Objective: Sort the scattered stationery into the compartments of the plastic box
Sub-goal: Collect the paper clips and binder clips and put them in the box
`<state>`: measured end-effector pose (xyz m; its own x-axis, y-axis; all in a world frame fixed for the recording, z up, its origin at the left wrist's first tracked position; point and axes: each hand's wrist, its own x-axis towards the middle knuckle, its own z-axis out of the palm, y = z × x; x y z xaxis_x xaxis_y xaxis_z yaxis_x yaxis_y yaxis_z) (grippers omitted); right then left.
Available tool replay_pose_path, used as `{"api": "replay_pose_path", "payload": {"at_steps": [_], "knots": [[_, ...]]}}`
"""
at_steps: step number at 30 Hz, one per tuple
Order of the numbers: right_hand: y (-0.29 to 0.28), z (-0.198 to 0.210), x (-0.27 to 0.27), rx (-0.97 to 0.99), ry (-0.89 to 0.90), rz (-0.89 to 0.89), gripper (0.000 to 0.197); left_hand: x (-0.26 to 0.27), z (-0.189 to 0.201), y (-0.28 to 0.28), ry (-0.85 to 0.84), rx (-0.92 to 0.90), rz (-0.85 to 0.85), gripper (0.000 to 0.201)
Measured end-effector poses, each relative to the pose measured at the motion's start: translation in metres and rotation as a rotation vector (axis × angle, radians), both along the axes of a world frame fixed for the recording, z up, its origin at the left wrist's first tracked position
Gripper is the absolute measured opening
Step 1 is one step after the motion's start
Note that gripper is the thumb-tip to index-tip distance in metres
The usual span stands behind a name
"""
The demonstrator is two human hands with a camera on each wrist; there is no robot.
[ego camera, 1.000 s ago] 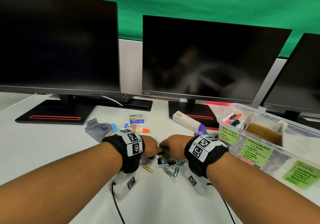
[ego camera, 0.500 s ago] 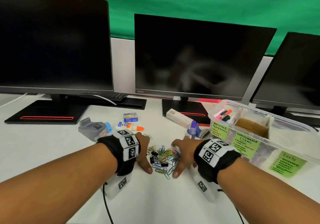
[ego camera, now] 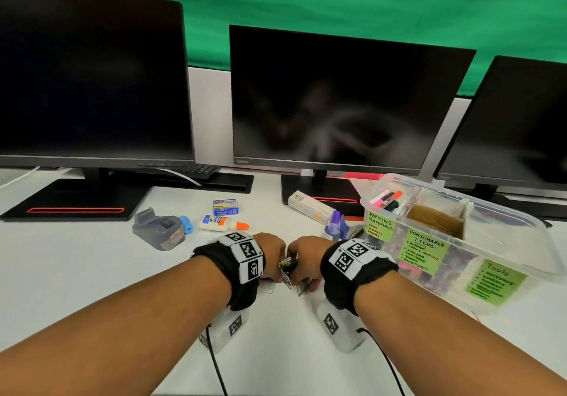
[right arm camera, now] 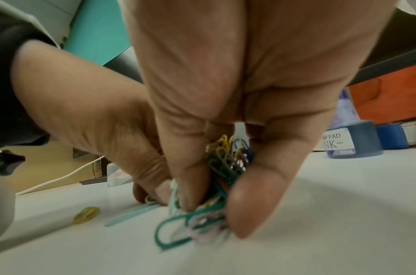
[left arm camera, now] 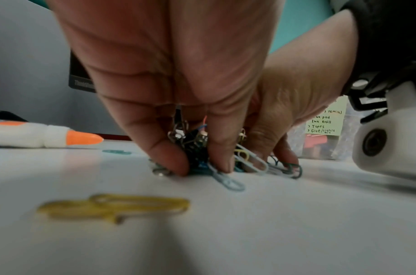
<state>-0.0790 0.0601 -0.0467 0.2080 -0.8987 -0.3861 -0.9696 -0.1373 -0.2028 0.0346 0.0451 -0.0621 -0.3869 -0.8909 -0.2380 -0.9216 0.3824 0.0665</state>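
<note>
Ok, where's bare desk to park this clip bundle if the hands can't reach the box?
Bare desk lies near the person, between the forearms, and wide to the left, in front of the grey stapler. One yellow paper clip lies by the left hand. Behind both hands it is crowded: glue bottle, ink bottle, plastic box to the right.

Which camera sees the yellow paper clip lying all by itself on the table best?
The left wrist view: the yellow paper clip lies large, though blurry, on the table, apart from the bunch that the left hand gathers. In the right wrist view it is small and end-on. The head view does not clearly show it.
</note>
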Motion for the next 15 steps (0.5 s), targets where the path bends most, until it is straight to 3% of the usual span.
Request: {"api": "replay_pose_path", "payload": {"at_steps": [4,15], "knots": [[-0.006,-0.003,0.001,-0.014,0.008,-0.029,0.030,-0.005,0.001,0.000,0.002,-0.030,-0.002,0.037],[-0.013,0.021,-0.018,-0.044,-0.173,-0.160,0.011,-0.011,0.035,-0.004,0.214,-0.093,0.030,0.022]]}}
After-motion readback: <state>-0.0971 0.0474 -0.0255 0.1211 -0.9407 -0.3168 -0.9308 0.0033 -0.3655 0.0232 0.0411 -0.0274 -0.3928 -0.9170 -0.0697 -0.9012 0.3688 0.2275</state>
